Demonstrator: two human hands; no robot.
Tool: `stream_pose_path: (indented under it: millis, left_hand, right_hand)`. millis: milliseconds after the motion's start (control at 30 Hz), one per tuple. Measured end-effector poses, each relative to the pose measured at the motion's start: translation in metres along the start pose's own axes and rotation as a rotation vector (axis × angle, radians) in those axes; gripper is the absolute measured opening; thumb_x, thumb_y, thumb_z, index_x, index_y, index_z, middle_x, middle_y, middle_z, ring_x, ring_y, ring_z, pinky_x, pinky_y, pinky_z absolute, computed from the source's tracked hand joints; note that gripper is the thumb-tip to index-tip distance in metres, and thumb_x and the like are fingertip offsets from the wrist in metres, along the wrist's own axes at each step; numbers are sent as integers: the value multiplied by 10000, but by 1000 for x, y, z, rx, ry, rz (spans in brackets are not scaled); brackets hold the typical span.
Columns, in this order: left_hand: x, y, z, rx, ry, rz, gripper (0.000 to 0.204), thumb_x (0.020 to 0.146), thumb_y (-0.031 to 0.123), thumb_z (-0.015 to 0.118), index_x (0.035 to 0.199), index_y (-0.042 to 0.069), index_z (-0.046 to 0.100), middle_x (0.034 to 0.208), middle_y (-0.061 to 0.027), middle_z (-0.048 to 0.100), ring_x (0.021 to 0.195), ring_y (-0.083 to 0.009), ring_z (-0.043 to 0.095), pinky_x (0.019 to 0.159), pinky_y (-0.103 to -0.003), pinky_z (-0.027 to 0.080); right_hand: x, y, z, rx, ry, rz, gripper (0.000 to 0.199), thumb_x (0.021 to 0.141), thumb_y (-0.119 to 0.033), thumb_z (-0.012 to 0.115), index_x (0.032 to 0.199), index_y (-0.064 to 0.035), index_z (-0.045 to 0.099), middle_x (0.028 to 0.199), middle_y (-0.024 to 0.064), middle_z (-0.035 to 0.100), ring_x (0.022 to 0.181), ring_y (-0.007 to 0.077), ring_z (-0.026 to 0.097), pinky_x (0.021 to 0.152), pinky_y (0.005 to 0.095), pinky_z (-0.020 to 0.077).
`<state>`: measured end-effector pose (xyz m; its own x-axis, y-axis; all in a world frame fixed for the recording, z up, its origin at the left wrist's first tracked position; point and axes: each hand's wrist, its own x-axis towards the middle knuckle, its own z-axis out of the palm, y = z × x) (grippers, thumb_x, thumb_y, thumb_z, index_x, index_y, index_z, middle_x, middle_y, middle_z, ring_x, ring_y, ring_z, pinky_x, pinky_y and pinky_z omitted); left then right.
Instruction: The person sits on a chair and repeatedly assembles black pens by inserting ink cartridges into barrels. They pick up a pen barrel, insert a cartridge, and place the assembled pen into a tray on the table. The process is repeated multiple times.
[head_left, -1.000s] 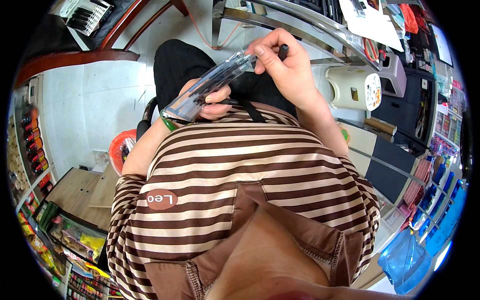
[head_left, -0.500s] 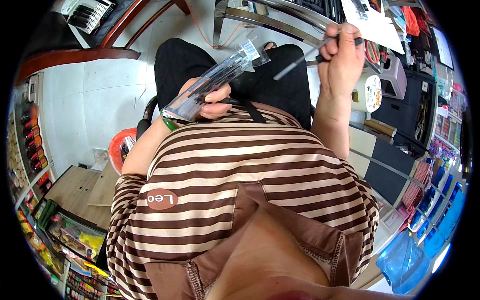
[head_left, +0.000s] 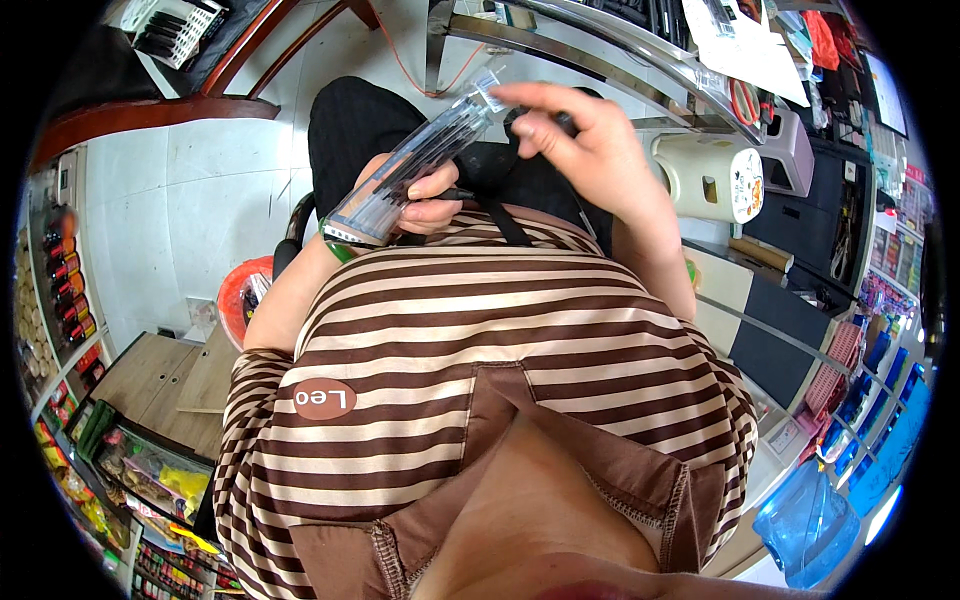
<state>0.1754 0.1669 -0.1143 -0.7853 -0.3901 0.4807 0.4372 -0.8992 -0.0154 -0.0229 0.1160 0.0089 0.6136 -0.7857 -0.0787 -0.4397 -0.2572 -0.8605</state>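
My left hand is closed around a long clear plastic packet, which tilts up and to the right in front of my lap. Thin dark pen-like sticks show through the plastic. A short black piece juts out by the left fingers; its kind is unclear. At the packet's upper end, my right hand has its index finger stretched against the label flap. Something black and pen-like is held in its curled fingers, mostly hidden by the hand.
A metal-framed glass table lies ahead, with white paper and red-handled scissors on it. Stools stand to the right. On the left are a wooden chair, a red bin and stocked shelves.
My right hand has come down and left to the packet's upper end. The translucent grey stick it held out no longer shows in its fingers. The left hand and packet have barely moved.
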Motion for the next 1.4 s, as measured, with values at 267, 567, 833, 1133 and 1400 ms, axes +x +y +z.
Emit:
stream_pose_path:
  millis: [267, 567, 833, 1133, 1400]
  left_hand:
    - [-13, -6, -16, 27, 66, -21, 298, 843, 308, 531, 743, 37, 457, 657, -62, 447, 544, -92, 376, 456, -177, 309]
    - [-2, -12, 15, 95, 392, 34, 327, 866, 322, 446, 792, 5, 468, 622, -47, 392, 479, -99, 293, 407, -197, 245]
    - [-3, -5, 5, 139, 609, 49, 363, 903, 356, 435, 790, 20, 512, 634, -54, 407, 494, -74, 312, 407, -172, 282]
    - [-2, -5, 1, 85, 587, 78, 221, 868, 215, 474, 846, 1, 522, 692, -82, 451, 486, -74, 342, 413, -181, 288]
    - [-2, -2, 2, 121, 633, 107, 166, 853, 155, 480, 886, -1, 527, 739, -91, 478, 503, -74, 368, 420, -178, 300]
  right_hand:
    - [3, 20, 5, 334, -126, 241, 310, 825, -154, 610, 1114, -61, 552, 687, -17, 561, 611, 23, 494, 503, 169, 348]
    - [7, 24, 18, 703, -182, 257, 155, 811, -148, 634, 919, -52, 578, 616, -9, 561, 505, 22, 439, 436, 159, 290]
    - [3, 42, -67, 1031, 510, 233, 141, 799, -182, 646, 811, -92, 538, 623, -20, 529, 434, 31, 385, 370, 163, 264]
    - [31, 108, -200, 1439, 982, 188, 87, 866, -107, 539, 827, -72, 469, 689, 34, 527, 478, 64, 398, 399, 169, 345]
    - [28, 129, -202, 1533, 961, 223, 114, 904, -163, 500, 854, -70, 456, 701, 29, 524, 446, 57, 372, 383, 171, 340]
